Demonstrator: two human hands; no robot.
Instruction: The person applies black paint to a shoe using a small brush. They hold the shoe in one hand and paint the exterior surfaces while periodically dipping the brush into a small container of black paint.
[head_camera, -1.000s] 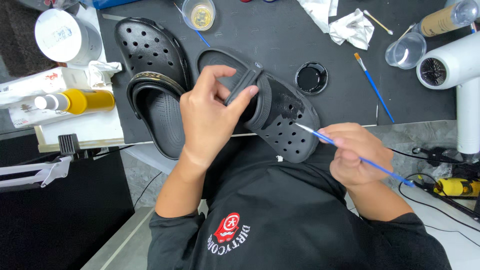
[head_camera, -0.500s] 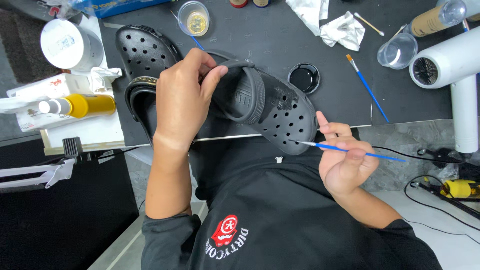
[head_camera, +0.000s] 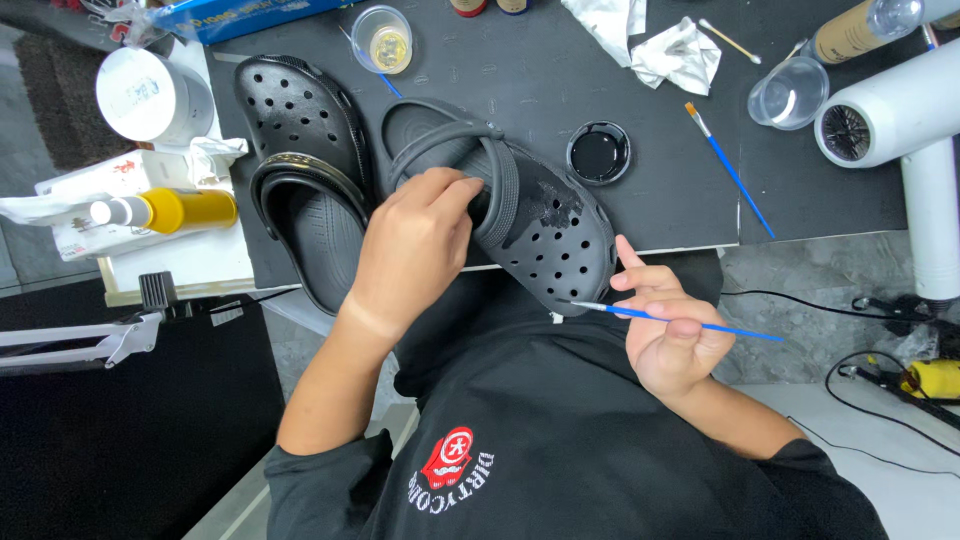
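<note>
My left hand grips a black perforated clog at its opening, holding it over the front edge of the dark table. A wet glossy patch shows on the clog's upper. My right hand pinches a thin blue paintbrush, whose tip touches the clog's toe edge. A second black clog lies on the table just left of the held one.
A round black paint lid sits behind the clog. Another blue brush, a clear cup, crumpled tissue and a white hair dryer lie right. At far left stand a yellow bottle and white jar.
My left hand has lowered the clog and turned it, so its toe points toward me. My right hand has brought the brush tip to the toe edge.
</note>
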